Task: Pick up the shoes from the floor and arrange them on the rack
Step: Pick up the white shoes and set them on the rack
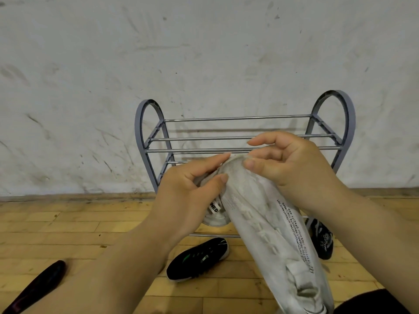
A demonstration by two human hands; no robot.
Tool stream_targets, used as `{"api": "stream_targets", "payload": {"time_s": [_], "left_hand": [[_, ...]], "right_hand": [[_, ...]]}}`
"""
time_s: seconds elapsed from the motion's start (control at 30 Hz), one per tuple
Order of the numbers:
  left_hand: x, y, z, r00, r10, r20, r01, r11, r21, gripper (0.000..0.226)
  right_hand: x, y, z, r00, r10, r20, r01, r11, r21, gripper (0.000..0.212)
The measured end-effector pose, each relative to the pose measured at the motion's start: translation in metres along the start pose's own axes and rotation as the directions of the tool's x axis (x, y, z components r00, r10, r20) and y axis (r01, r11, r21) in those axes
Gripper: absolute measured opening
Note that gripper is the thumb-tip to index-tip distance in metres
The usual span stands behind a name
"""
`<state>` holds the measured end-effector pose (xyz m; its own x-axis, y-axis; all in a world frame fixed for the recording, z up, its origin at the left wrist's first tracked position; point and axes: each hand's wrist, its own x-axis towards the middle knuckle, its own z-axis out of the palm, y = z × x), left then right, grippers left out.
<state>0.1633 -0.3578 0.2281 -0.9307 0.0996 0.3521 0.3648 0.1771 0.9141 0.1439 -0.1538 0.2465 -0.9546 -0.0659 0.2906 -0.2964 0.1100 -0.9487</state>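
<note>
I hold a white knit shoe [267,225] in front of the grey metal rack [238,138], its toe end up near the rack's middle rails. My right hand [292,168] pinches the shoe's top end with thumb and fingers. My left hand [192,189] grips another white shoe [215,219] beside it, mostly hidden behind my palm, with a black-lettered tag showing. A black shoe with green marks [198,259] lies on the wooden floor below the rack. A second black shoe [322,237] lies at the rack's right foot, partly behind my right arm.
The rack stands against a scuffed white wall [158,53]; its rails hold nothing. A dark, long object [38,288] lies on the floor at the lower left. Dark clothing on my leg [371,302] shows at the lower right corner.
</note>
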Motion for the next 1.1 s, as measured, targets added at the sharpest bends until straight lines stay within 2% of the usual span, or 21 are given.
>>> {"api": "stream_targets", "payload": {"time_s": [0.13, 0.23, 0.33, 0.5, 0.57, 0.63, 0.73, 0.8, 0.87, 0.93, 1.1], "left_hand": [[0.008, -0.003, -0.002, 0.996, -0.048, -0.071, 0.049, 0.999, 0.023, 0.038], [0.017, -0.009, -0.018, 0.974, -0.045, -0.222, 0.063, 0.995, 0.071, 0.037], [0.025, -0.015, -0.038, 0.934, -0.066, -0.351, 0.092, 0.994, 0.058, 0.035], [0.03, -0.02, -0.056, 0.895, -0.177, -0.41, 0.15, 0.984, -0.096, 0.03], [0.03, -0.024, -0.057, 0.886, -0.225, -0.406, 0.18, 0.973, -0.146, 0.028], [0.029, -0.028, -0.056, 0.863, -0.302, -0.404, 0.229, 0.948, -0.221, 0.028], [0.025, -0.03, -0.057, 0.819, -0.396, -0.415, 0.272, 0.905, -0.326, 0.04], [0.022, -0.03, -0.056, 0.821, -0.364, -0.441, 0.237, 0.918, -0.316, 0.045], [0.018, -0.028, -0.052, 0.835, -0.304, -0.459, 0.187, 0.941, -0.283, 0.048], [0.016, -0.024, -0.046, 0.854, -0.252, -0.455, 0.149, 0.956, -0.251, 0.05], [0.007, -0.01, -0.013, 0.903, -0.188, -0.386, 0.115, 0.972, -0.204, 0.051]], "right_hand": [[0.0, 0.006, -0.004, 0.996, -0.045, 0.076, 0.058, 0.984, -0.169, 0.036], [-0.002, 0.009, -0.016, 0.967, -0.007, 0.256, 0.07, 0.968, -0.24, 0.049], [-0.002, 0.015, -0.027, 0.902, 0.066, 0.426, 0.085, 0.942, -0.325, 0.055], [0.002, 0.018, -0.033, 0.844, 0.168, 0.509, -0.027, 0.962, -0.272, 0.055], [0.001, 0.018, -0.031, 0.868, 0.153, 0.472, -0.022, 0.962, -0.271, 0.052], [0.001, 0.018, -0.028, 0.927, 0.111, 0.359, -0.029, 0.974, -0.225, 0.048], [0.005, 0.017, -0.022, 0.99, 0.122, 0.076, -0.124, 0.992, 0.025, 0.044], [0.007, 0.016, -0.017, 0.977, 0.166, -0.134, -0.143, 0.975, 0.17, 0.043], [0.008, 0.019, -0.011, 0.952, 0.155, -0.263, -0.124, 0.984, 0.128, 0.045], [0.006, 0.021, 0.001, 0.95, 0.139, -0.28, -0.121, 0.99, 0.079, 0.047], [0.004, 0.022, 0.042, 0.972, 0.135, -0.194, -0.09, 0.971, 0.223, 0.055]]}}
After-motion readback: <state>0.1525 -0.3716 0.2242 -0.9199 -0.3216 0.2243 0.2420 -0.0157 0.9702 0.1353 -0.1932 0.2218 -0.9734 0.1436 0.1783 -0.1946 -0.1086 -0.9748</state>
